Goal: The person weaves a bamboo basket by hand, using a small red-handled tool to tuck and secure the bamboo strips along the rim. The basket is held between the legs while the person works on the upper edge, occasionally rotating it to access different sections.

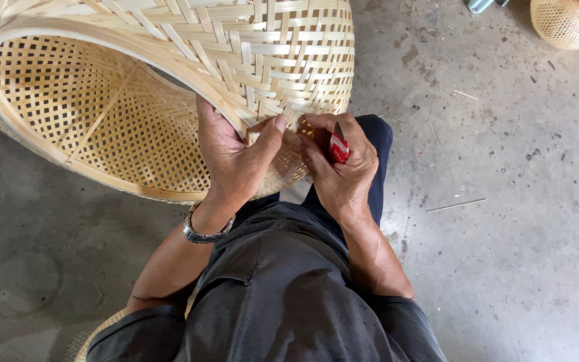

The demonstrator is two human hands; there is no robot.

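Left hand grips the rim of a big woven bamboo basket tipped on its side over the lap, thumb pressing a strip; right hand just beside it, fingers clamped on a red-handled cutter at the weave; concrete floor beyond, smaller woven basket at its far right corner

Left hand: fingers curled, thumb stretched toward the other hand.
Right hand: fisted, knuckles up, forearm bent back toward the body.
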